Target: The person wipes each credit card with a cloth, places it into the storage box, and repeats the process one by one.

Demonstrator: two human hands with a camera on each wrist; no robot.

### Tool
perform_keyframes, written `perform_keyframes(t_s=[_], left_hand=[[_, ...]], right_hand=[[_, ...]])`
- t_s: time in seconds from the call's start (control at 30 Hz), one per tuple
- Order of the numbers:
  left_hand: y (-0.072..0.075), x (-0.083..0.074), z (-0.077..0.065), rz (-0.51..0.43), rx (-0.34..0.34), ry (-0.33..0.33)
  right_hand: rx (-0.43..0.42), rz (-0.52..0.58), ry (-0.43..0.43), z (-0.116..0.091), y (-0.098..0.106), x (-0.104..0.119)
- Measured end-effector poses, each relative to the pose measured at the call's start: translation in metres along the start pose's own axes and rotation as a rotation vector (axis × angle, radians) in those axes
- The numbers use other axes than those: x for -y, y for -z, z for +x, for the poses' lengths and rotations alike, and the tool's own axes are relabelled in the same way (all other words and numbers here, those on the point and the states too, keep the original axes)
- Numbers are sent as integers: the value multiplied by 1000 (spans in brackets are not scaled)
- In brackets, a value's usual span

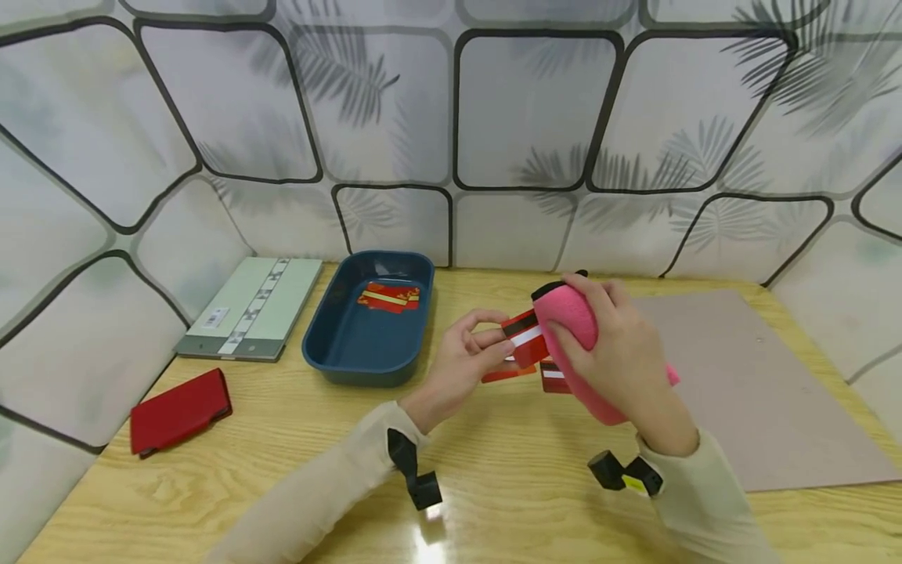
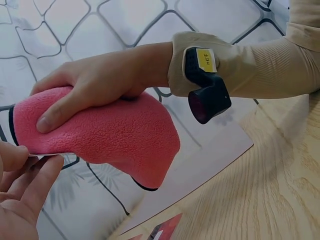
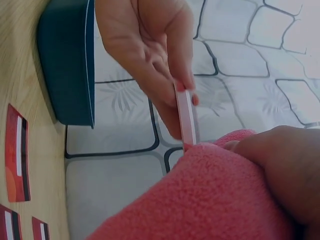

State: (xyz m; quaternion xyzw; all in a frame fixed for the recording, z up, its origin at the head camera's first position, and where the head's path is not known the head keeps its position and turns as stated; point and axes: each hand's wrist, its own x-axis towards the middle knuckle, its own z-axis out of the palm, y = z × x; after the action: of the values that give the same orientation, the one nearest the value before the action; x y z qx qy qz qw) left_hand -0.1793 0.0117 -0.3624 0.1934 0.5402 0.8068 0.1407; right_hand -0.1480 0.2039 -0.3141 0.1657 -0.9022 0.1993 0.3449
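Observation:
My left hand [image 1: 465, 356] pinches a red card [image 1: 524, 338] with a black stripe and a white strip by its left end, raised above the table. A pink fleece cloth [image 1: 572, 321] with black edging is gripped in my right hand [image 1: 623, 352], its thumb pressing the cloth against the card's right part. In the left wrist view the cloth [image 2: 110, 132] hangs down from the right hand, and the card shows only as a thin edge. Beneath the hands lie more cards on the table, an orange-red one [image 1: 509, 375] and a dark red one [image 1: 555, 377].
A blue tray [image 1: 331, 313] with red and yellow cards [image 1: 389, 297] inside stands at the back. Left of it lies a pale green folder-like item [image 1: 247, 305], with a red wallet-like case [image 1: 180, 411] in front. A flat greyish-pink board [image 1: 768, 392] covers the table's right side.

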Motion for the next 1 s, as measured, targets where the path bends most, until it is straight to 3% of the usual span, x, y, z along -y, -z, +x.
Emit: perform_keyframes(t_s=[0.27, 0.5, 0.73, 1.0], left_hand=[[5, -2, -3, 13, 1, -5], [7, 0, -3, 8, -21, 10], [6, 7, -1, -18, -64, 49], [9, 10, -3, -36, -56, 45]], right_hand=[[-7, -43, -38, 4, 4, -7], [-19, -100, 36, 0, -5, -1], [-15, -103, 70, -4, -14, 13], [-11, -37, 77, -9, -24, 27]])
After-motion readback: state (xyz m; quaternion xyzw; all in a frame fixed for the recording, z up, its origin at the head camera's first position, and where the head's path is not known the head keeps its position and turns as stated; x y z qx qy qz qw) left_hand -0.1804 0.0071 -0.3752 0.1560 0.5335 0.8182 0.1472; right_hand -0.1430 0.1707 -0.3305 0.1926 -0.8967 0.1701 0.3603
